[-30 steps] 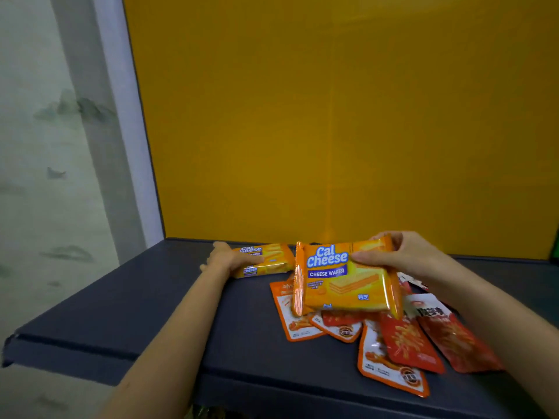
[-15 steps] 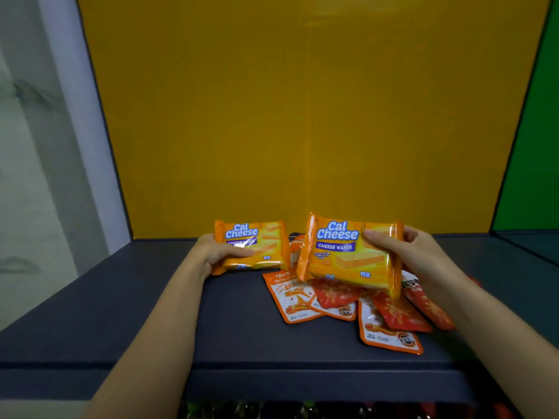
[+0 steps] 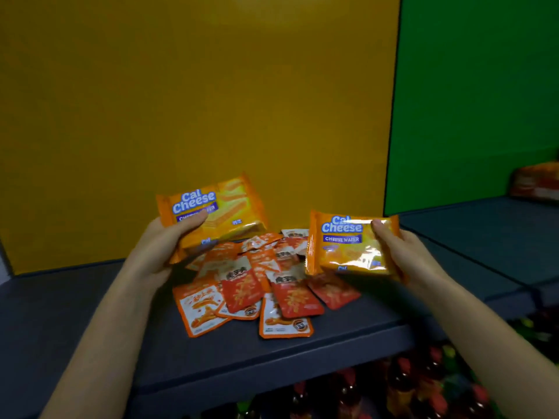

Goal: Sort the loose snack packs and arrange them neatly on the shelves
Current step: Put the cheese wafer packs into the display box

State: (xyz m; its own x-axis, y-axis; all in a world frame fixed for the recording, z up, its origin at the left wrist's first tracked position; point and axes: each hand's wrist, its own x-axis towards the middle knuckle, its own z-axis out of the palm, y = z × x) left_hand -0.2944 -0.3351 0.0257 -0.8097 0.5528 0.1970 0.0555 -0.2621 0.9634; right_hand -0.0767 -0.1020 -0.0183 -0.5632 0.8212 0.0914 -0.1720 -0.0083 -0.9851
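Observation:
Each of my hands holds an orange Cal Cheese wafer pack above the dark shelf. My left hand grips the left wafer pack by its lower left corner, thumb across the label. My right hand grips the right wafer pack by its right edge, tilted toward me. Between and below them lies a loose pile of several small orange and red snack sachets, overlapping one another on the shelf.
A yellow back panel stands behind the shelf and a green panel to its right. On the neighbouring shelf at far right sits an orange pack. Bottles fill the shelf below.
Both wafer packs have been lifted higher and moved apart; the right one went to the right. The view has swung right, bringing the green panel and neighbouring shelf in.

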